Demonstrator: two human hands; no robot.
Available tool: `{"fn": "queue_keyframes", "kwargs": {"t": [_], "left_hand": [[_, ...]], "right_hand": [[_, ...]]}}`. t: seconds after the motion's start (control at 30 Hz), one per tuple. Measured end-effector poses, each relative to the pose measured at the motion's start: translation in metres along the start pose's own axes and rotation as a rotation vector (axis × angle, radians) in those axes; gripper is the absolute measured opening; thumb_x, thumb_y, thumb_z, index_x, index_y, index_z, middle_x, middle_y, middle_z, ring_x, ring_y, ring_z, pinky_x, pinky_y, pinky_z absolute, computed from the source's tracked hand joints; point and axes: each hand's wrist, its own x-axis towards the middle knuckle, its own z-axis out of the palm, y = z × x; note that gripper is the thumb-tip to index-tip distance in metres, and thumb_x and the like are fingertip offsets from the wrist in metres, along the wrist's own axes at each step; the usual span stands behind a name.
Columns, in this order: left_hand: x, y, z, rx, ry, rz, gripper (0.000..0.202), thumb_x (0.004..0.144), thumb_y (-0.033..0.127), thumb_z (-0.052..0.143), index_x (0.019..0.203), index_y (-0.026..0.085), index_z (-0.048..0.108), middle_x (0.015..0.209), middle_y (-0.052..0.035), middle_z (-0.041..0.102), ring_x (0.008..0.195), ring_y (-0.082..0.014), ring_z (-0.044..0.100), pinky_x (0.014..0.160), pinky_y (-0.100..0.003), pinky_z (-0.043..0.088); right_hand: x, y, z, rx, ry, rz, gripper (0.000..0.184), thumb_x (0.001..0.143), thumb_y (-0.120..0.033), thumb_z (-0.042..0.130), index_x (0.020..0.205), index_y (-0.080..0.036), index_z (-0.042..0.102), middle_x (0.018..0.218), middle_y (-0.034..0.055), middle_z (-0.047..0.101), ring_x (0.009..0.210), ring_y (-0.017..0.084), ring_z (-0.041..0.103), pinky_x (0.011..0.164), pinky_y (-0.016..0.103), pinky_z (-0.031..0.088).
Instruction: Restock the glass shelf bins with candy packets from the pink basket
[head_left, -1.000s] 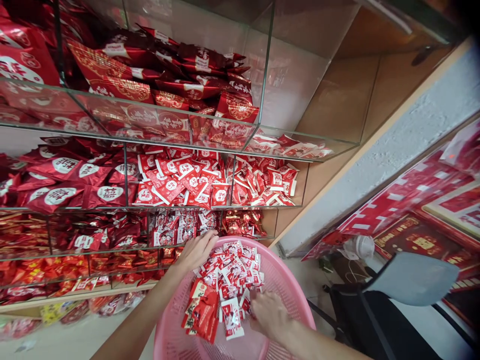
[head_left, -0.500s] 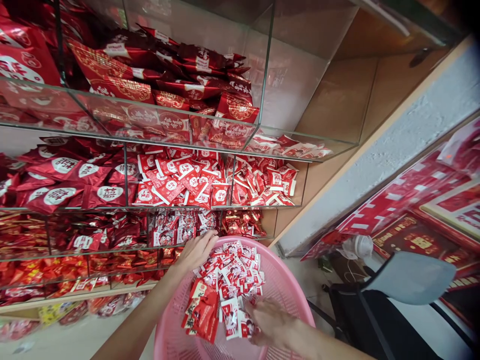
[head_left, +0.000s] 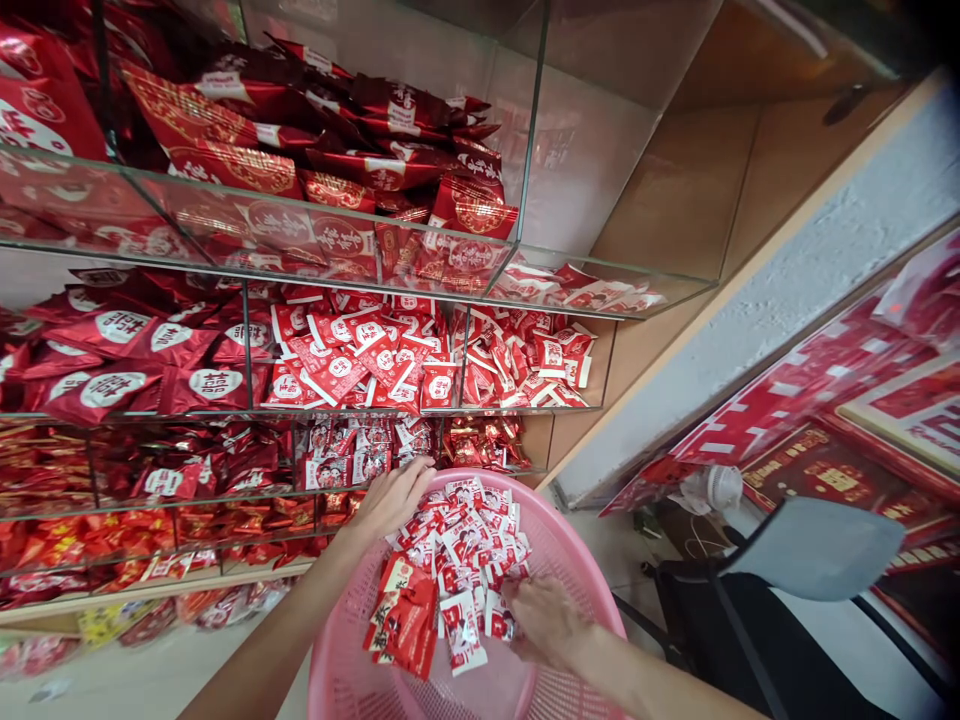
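A pink plastic basket [head_left: 577, 545] with a perforated wall stands below the shelves. My left hand [head_left: 395, 497] lies over its far left rim, closed on it, the thumb side hidden. Inside is a heap of small red-and-white candy packets [head_left: 469, 535]. Larger red packets [head_left: 405, 618] with dark lettering lie at the heap's left. Within the basket, my right hand [head_left: 549, 618] is against the right side of the heap, touching small packets. Its fingers are smeared by motion and partly hidden, so I cannot see whether they grip one.
Glass-fronted shelves [head_left: 360, 240] hold red packets [head_left: 390, 360] in divided compartments beyond the basket. A chair [head_left: 814, 550] stands at the right, near red printed goods [head_left: 832, 475]. Bagged items [head_left: 150, 620] lie under the lowest shelf at left.
My right hand has shifted slightly up and right among the small packets. A few packets beside it have moved apart. My left hand stays on the rim.
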Motion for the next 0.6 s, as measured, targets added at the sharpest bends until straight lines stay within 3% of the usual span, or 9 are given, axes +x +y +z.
{"fn": "queue_keyframes", "kwargs": {"t": [0.17,0.27,0.43,0.6], "left_hand": [[0.000,0.000,0.000,0.002,0.004,-0.002,0.040,0.094,0.042,0.021,0.122,0.031,0.047,0.116,-0.0001,0.064,0.097,-0.0201,0.063,0.079,-0.028,0.043],[0.000,0.001,0.000,-0.001,-0.001,-0.012,0.039,0.094,0.043,0.022,0.121,0.031,0.047,0.117,0.0005,0.064,0.097,-0.0198,0.063,0.080,-0.028,0.043],[0.000,0.002,-0.001,-0.007,-0.002,-0.002,0.040,0.094,0.043,0.021,0.120,0.031,0.048,0.116,-0.0003,0.064,0.096,-0.0193,0.063,0.079,-0.028,0.043],[0.000,0.002,-0.001,-0.004,-0.003,-0.009,0.040,0.094,0.045,0.020,0.120,0.031,0.047,0.112,0.0002,0.066,0.095,-0.0192,0.063,0.078,-0.027,0.043]], "right_hand": [[-0.008,-0.005,-0.014,-0.069,-0.131,0.015,0.028,0.071,-0.019,0.062,0.099,-0.017,0.063,0.095,0.0098,0.068,0.087,0.025,0.064,0.076,0.035,0.049],[-0.009,-0.008,-0.020,-0.118,-0.164,0.061,0.025,0.072,-0.022,0.067,0.096,-0.016,0.066,0.096,0.0108,0.068,0.089,0.025,0.064,0.078,0.036,0.049],[-0.008,-0.010,-0.022,-0.177,-0.136,0.102,0.034,0.067,-0.032,0.075,0.095,-0.016,0.067,0.095,0.0097,0.069,0.085,0.025,0.065,0.077,0.036,0.051],[-0.002,-0.006,-0.017,-0.180,-0.065,0.046,0.022,0.073,-0.032,0.068,0.088,-0.016,0.068,0.088,0.0096,0.069,0.081,0.023,0.064,0.071,0.035,0.051]]}}
